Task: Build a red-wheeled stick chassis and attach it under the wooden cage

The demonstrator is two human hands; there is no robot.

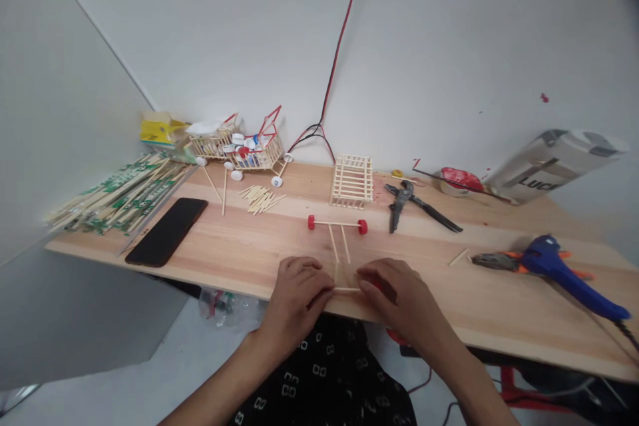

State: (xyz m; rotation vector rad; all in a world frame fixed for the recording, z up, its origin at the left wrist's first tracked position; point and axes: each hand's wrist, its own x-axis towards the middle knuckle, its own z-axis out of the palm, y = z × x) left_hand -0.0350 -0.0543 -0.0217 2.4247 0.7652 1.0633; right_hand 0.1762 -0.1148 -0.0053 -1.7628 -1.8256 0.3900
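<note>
A small wheeled frame of thin wooden sticks point(345, 243) lies on the table in front of me. Its far cross-stick carries a red wheel point(311, 221) at the left end and another red wheel point(363, 226) at the right. My left hand point(299, 293) pinches the left end of the near cross-stick point(346, 289), fingers closed. At the opposite end of that stick, the fingertips of my right hand point(402, 293) are closed too, with a bit of red showing beneath them. My fingers hide most of both near ends.
Beyond the frame stands a stick basket point(352, 181). Left of it are short sticks point(260, 199), a phone point(167, 231), wrapped chopsticks point(124, 193) and a finished cart point(257, 152). On the right lie a cutter tool point(402, 203), pliers point(494, 261) and a blue glue gun point(569, 279) with a cord.
</note>
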